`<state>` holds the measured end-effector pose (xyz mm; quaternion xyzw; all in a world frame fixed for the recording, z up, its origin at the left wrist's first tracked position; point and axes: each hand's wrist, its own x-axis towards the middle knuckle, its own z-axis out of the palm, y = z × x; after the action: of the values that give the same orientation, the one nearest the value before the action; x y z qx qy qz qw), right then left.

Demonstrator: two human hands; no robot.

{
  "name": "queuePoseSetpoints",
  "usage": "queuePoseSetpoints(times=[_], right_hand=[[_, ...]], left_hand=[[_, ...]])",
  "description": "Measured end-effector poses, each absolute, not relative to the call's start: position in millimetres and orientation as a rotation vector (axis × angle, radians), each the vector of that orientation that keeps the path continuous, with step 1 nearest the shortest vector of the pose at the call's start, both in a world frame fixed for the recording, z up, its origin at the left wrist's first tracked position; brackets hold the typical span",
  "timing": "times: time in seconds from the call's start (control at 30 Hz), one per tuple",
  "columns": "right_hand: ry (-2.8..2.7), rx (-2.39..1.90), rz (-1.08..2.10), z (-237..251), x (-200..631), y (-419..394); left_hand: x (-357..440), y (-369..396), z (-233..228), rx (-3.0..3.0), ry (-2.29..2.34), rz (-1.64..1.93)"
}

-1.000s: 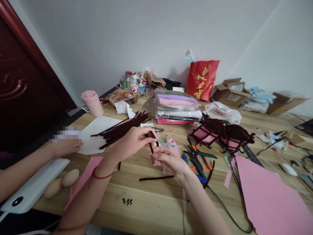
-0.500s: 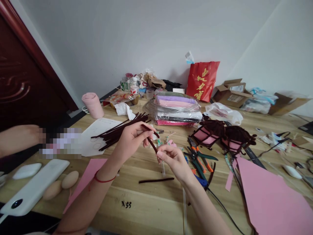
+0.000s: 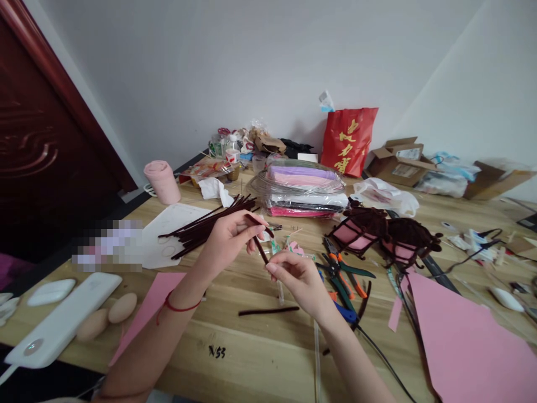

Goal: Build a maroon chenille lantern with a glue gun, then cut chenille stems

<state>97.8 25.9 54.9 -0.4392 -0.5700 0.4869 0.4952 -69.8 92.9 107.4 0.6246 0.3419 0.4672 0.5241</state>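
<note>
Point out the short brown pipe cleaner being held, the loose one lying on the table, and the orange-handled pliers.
Held pipe cleaner (image 3: 260, 250), head view, on its middle between the two hands.
Loose pipe cleaner (image 3: 268, 310), head view, on its middle.
Orange-handled pliers (image 3: 344, 275), head view, on an orange handle.

We are at a home craft table in a plain white-walled room: pipe cleaners at centre, pliers, pink paper lower right, cardboard boxes upper right.
</note>
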Motion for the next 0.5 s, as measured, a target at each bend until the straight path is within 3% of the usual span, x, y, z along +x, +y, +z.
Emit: queuePoseSetpoints(times=[0.3, 0.5], right_hand=[[-1.641, -0.973, 0.825, 69.7, 97.8, 15.3], [-1.423, -0.955, 1.073, 67.3, 100.2, 21.0]], left_hand=[[-69.4, 93.4, 105.3, 1.447, 0.775, 1.101], [-69.9, 93.7, 106.5, 1.403, 0.732, 1.097]])
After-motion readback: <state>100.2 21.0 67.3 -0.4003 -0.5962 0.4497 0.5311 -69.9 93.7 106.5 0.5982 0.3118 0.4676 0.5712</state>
